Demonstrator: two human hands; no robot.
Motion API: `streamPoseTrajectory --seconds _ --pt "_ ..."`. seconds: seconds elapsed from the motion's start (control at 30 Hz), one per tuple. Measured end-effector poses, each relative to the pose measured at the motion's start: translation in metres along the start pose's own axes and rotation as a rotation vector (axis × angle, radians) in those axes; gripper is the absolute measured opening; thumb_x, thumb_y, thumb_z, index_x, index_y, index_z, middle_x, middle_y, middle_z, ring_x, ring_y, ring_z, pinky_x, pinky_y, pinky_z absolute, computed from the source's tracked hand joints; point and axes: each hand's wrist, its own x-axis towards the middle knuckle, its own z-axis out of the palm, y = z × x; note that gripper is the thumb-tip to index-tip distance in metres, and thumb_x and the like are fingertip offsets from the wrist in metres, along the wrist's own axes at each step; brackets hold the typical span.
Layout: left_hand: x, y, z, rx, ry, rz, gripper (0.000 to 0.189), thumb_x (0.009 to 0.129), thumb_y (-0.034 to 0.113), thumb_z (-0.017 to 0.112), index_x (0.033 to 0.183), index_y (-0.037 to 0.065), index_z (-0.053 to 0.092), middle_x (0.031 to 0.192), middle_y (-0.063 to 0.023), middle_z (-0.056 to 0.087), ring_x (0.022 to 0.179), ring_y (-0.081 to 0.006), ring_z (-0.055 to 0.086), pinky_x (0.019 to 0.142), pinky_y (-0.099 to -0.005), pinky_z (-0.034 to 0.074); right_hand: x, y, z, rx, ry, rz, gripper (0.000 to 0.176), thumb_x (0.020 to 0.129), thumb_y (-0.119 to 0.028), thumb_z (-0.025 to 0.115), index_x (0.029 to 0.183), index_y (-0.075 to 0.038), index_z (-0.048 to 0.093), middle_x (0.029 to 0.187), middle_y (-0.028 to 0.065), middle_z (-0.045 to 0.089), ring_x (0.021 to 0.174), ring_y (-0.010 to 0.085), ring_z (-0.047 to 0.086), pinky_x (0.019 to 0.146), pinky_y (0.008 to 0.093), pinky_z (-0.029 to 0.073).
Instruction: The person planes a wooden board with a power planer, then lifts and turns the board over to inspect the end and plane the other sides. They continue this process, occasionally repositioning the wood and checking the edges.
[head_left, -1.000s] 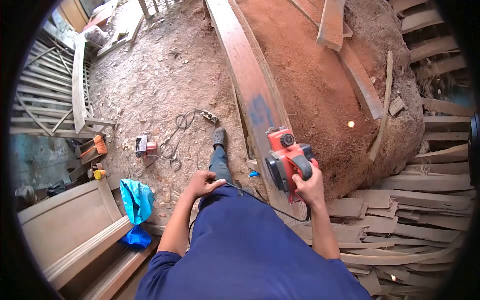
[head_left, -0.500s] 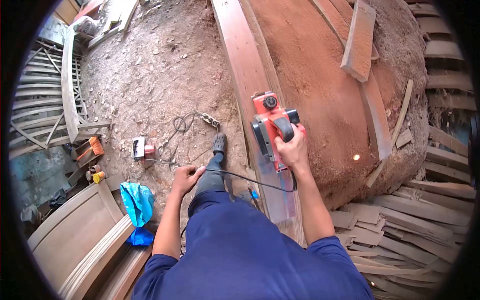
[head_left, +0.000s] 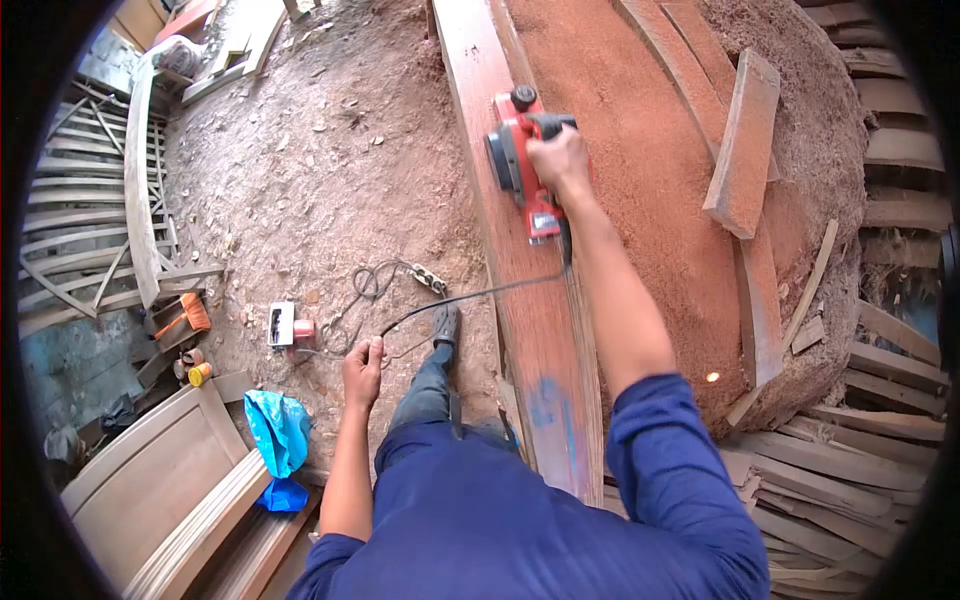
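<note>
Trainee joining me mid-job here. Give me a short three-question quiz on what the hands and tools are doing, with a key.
1. True or false: the left hand holds the cord.
2. The right hand grips: (a) an orange brush; (b) a red planer; (c) a blue bag.
3. Fill in: the blue marks are on the long ____.

Key: 1 true; 2 b; 3 plank.

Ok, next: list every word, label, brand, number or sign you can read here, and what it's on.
None can be read.
Planer: a label, too small to read.
Board: blue marks, too blurred to tell if they are writing.
Blue bag: any print is unreadable.
</note>
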Motion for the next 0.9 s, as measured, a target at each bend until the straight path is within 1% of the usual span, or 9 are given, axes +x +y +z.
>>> streamPoseTrajectory --seconds 0.17,0.33,0.43,0.47,0.53,0.7,0.77,0.83,0.9 --pt "-0.005 0.021 0.007 0.029 -0.082 -0.092 0.032 0.102 0.031 0.059 0.097 0.002 0.071 0.071 -0.0003 0.061 0.07 -0.0082 0.054 0.065 -0.0261 0.044 0.125 -0.026 0.043 -0.092 0.111 -0.033 0.034 0.071 -0.025 0.064 0.085 0.004 0.073 0.085 0.0256 0.072 0.081 0.0327 0.073 0.073 0.0425 0.057" --pt "-0.035 -0.009 0.007 -0.119 -0.064 -0.059 0.026 0.103 0.024 0.059 0.101 0.001 0.07 0.082 0.0 0.064 0.077 -0.0081 0.057 0.071 -0.025 0.046 0.148 -0.009 0.05 0.048 -0.039 -0.042 0.02 0.073 -0.018 0.063 0.067 0.0 0.067 0.062 0.0137 0.066 0.052 0.0202 0.064 0.052 0.0364 0.052" --pt "-0.057 -0.025 -0.001 -0.132 -0.055 -0.081 0.027 0.104 0.024 0.058 0.099 -0.001 0.069 0.084 0.0003 0.065 0.08 -0.0075 0.058 0.074 -0.024 0.047 0.056 -0.004 0.015 0.109 -0.124 0.085 0.023 0.074 -0.019 0.063 0.074 0.003 0.069 0.064 0.0127 0.066 0.054 0.0192 0.064 0.052 0.0372 0.052" --pt "-0.063 -0.034 -0.004 -0.102 -0.053 -0.089 0.027 0.104 0.024 0.058 0.099 0.0 0.07 0.084 0.0004 0.065 0.081 -0.0074 0.059 0.074 -0.024 0.047 0.022 0.004 0.003 -0.104 -0.05 -0.104 0.027 0.076 -0.019 0.061 0.089 0.001 0.074 0.067 0.0109 0.067 0.058 0.0188 0.065 0.055 0.0372 0.053" --pt "-0.076 -0.043 -0.007 -0.072 -0.056 -0.087 0.027 0.104 0.024 0.058 0.099 0.0 0.07 0.084 0.0005 0.065 0.082 -0.0072 0.059 0.075 -0.0241 0.048 -0.055 0.044 -0.014 -0.033 -0.059 -0.181 0.039 0.077 -0.02 0.06 0.112 -0.013 0.074 0.077 0.0125 0.071 0.069 0.0217 0.069 0.066 0.037 0.055" --pt "-0.104 -0.032 0.0 0.18 -0.131 0.074 0.023 0.097 0.022 0.066 0.101 -0.001 0.071 0.087 -0.0084 0.07 0.084 -0.0154 0.065 0.078 -0.0303 0.051 -0.29 0.105 -0.075 -0.073 0.052 -0.123 0.033 0.077 -0.015 0.066 0.107 -0.003 0.067 0.096 0.0183 0.068 0.091 0.027 0.067 0.085 0.0394 0.051" --pt "-0.115 -0.032 0.008 0.237 -0.175 0.136 0.021 0.093 0.02 0.07 0.1 0.0 0.072 0.093 -0.0141 0.073 0.087 -0.0232 0.069 0.081 -0.034 0.052 -0.377 0.133 -0.103 0.016 -0.135 0.01 0.033 0.079 -0.014 0.067 0.108 0.0 0.064 0.109 0.0234 0.065 0.106 0.0356 0.063 0.093 0.0428 0.049" --pt "-0.131 -0.018 0.018 0.286 -0.467 0.277 0.02 0.091 0.022 0.071 0.097 0.003 0.074 0.097 -0.0148 0.073 0.09 -0.0281 0.07 0.081 -0.0364 0.053 -0.453 0.126 -0.122 0.015 -0.021 0.055 0.031 0.078 -0.011 0.068 0.106 0.001 0.065 0.097 0.02 0.068 0.099 0.0292 0.068 0.092 0.0413 0.05" --pt "-0.148 -0.012 0.026 0.321 -0.557 0.283 0.021 0.09 0.023 0.072 0.096 0.004 0.075 0.095 -0.0143 0.073 0.091 -0.0301 0.07 0.081 -0.0387 0.053 -0.502 0.167 -0.132 -0.053 -0.186 0.201 0.039 0.075 -0.01 0.072 0.111 0.0 0.061 0.093 0.0229 0.068 0.089 0.0421 0.067 0.082 0.0475 0.053"
